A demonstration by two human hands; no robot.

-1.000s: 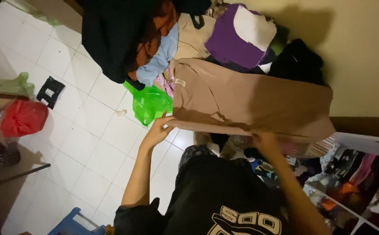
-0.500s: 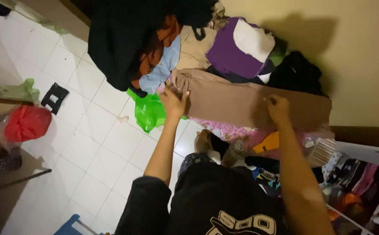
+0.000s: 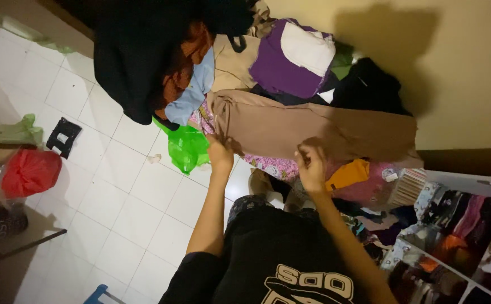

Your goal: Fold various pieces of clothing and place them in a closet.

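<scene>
Both hands grip the lower edge of the tan garment [image 3: 313, 126], left hand [image 3: 220, 155] at seven o'clock, right hand [image 3: 312, 166] pinching near six. It lies folded lengthwise across the clothes pile [image 3: 290, 62]; cross-folds look left to do.

Under you is a white tiled floor [image 3: 116, 208]. At your twelve o'clock a heap of clothes [image 3: 268, 90] lies on it against the wall. At eleven lies a green plastic bag [image 3: 186, 147]; at nine, a red bag [image 3: 29, 171] and a small black object [image 3: 63, 135].
</scene>
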